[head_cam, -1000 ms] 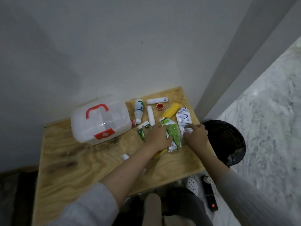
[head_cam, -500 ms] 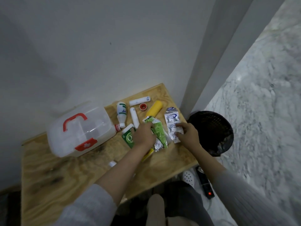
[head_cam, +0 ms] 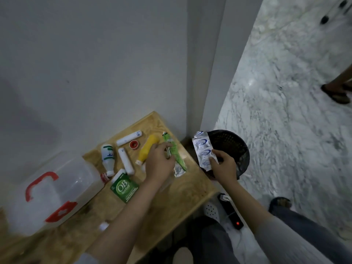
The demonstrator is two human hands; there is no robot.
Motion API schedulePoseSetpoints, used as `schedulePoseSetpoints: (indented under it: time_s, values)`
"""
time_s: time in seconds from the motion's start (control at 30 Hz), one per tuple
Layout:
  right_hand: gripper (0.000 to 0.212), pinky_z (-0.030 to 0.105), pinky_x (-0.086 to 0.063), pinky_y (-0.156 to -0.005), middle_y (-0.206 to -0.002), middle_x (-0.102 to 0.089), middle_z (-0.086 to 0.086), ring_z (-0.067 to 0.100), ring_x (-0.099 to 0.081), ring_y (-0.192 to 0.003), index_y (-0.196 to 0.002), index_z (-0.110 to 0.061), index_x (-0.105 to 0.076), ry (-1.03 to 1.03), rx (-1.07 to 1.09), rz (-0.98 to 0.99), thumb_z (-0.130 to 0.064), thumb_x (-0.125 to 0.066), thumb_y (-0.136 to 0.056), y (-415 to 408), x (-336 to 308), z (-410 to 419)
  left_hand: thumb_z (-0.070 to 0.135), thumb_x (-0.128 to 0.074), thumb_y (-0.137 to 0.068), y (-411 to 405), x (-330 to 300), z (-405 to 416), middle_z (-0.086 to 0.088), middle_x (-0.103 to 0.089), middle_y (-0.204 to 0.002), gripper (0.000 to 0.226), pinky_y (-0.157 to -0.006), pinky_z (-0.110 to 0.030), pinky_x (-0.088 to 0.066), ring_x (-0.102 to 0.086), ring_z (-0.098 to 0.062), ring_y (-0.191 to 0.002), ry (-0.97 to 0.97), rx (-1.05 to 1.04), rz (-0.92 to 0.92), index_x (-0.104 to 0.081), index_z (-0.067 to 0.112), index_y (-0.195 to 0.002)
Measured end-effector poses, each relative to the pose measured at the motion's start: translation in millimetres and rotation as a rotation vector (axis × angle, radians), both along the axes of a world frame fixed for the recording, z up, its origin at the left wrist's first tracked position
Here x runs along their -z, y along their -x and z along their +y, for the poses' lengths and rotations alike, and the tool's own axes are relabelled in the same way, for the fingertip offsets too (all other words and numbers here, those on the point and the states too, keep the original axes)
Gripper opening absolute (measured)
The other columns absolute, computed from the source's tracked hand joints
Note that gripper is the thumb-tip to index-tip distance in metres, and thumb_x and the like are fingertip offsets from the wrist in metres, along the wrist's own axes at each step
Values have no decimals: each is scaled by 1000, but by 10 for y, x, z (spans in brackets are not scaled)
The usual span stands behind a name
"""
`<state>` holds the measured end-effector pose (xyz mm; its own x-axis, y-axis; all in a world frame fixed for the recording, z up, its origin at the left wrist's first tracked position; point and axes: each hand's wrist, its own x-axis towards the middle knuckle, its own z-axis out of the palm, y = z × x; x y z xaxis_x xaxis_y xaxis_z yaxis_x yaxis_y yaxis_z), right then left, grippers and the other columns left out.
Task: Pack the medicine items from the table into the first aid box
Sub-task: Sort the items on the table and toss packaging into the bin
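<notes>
The white first aid box (head_cam: 51, 189) with a red handle and red latch sits closed at the table's left. My left hand (head_cam: 159, 161) grips a green foil strip (head_cam: 176, 157) lifted just off the wood. My right hand (head_cam: 223, 165) holds a silver blister strip with blue print (head_cam: 202, 149) past the table's right edge, over a black bin. On the table lie a white bottle (head_cam: 108, 159), two white tubes (head_cam: 129, 138) (head_cam: 126, 163), a red roll (head_cam: 133, 144), a yellow tube (head_cam: 147, 149) and a green OB sachet (head_cam: 124, 188).
The plywood table (head_cam: 181, 195) stands in a corner against grey walls. A black mesh bin (head_cam: 232, 147) is on the floor to its right. A power strip with a red light (head_cam: 231, 214) lies below. Another person's sandalled foot (head_cam: 337, 94) is at the far right.
Both hands have lifted their strips off the table. The right hand carried the silver strip rightward over the bin. The view has shifted so the box sits farther left.
</notes>
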<state>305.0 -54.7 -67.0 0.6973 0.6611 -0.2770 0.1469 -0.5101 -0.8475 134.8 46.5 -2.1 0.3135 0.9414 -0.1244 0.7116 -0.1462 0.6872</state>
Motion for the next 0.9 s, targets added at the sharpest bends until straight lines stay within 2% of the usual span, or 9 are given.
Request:
schedulePoseSetpoints:
  time_s: [0.1, 0.2, 0.33, 0.4, 0.47, 0.57, 0.67, 0.8, 0.9]
  values:
    - [33, 39, -50, -87, -116, -66, 14, 27, -61, -97, -119, -7, -61, 82, 89, 34, -15, -59, -87, -262, 159, -129, 14, -62, -83, -489, 80, 83, -8, -56, -119, 36, -67, -25, -35, -56, -19, -84, 10, 120, 29, -62, 17, -119]
    - [35, 44, -49, -91, -119, -63, 18, 32, -59, -106, -120, -2, -59, 178, 136, 86, -12, -58, -86, -534, 332, -216, 11, -54, -85, -1031, 249, 125, -9, -54, -120, 40, -72, -28, -39, -59, -27, -96, 17, 285, 95, -59, 16, -124]
    - [33, 38, -44, -69, -98, -64, 20, 31, -56, -82, -115, 3, -60, 270, 182, 164, -10, -53, -85, -876, 540, -240, 9, -49, -87, -1672, 569, 156, -13, -51, -117, 38, -75, -35, -44, -57, -33, -99, 57, 462, 193, -58, 12, -124]
    - [30, 34, -42, -72, -107, -63, 18, 34, -59, -92, -114, 1, -59, 268, 178, 160, -11, -53, -88, -1026, 638, -215, 11, -51, -87, -1922, 770, 190, -14, -50, -117, 37, -77, -37, -46, -56, -34, -100, 80, 530, 227, -59, 13, -123]
    - [23, 33, -43, -71, -102, -64, 18, 36, -60, -96, -106, 0, -60, 248, 161, 132, -13, -53, -88, -1139, 732, -194, 15, -52, -87, -2094, 968, 229, -13, -48, -123, 37, -84, -36, -46, -55, -32, -107, 119, 568, 269, -59, 17, -123]
    - [30, 41, -49, -84, -114, -64, 18, 34, -59, -107, -116, -1, -59, 249, 158, 113, -15, -56, -90, -1212, 831, -227, 20, -55, -87, -2169, 1212, 218, -12, -43, -131, 41, -93, -37, -45, -53, -30, -115, 173, 608, 330, -56, 18, -127]
    - [33, 44, -50, -91, -123, -61, 16, 30, -58, -113, -121, -4, -56, 257, 155, 136, -15, -56, -91, -1165, 886, -291, 27, -55, -89, -2066, 1315, 117, -9, -39, -134, 44, -90, -38, -48, -55, -29, -111, 177, 618, 352, -51, 16, -130]
    - [36, 32, -49, -85, -128, -58, 11, 24, -59, -108, -127, -8, -53, 198, 160, 140, -19, -54, -92, -985, 879, -267, 31, -55, -91, -1797, 1232, -34, -6, -38, -134, 43, -85, -38, -51, -58, -24, -103, 182, 552, 257, -50, 14, -130]
    - [34, 31, -52, -78, -124, -61, 10, 20, -63, -95, -125, -12, -54, 101, 168, 160, -21, -54, -92, -778, 731, -147, 30, -56, -91, -1485, 994, -106, -1, -41, -132, 41, -82, -27, -48, -56, -14, -98, 143, 466, 90, -52, 17, -129]
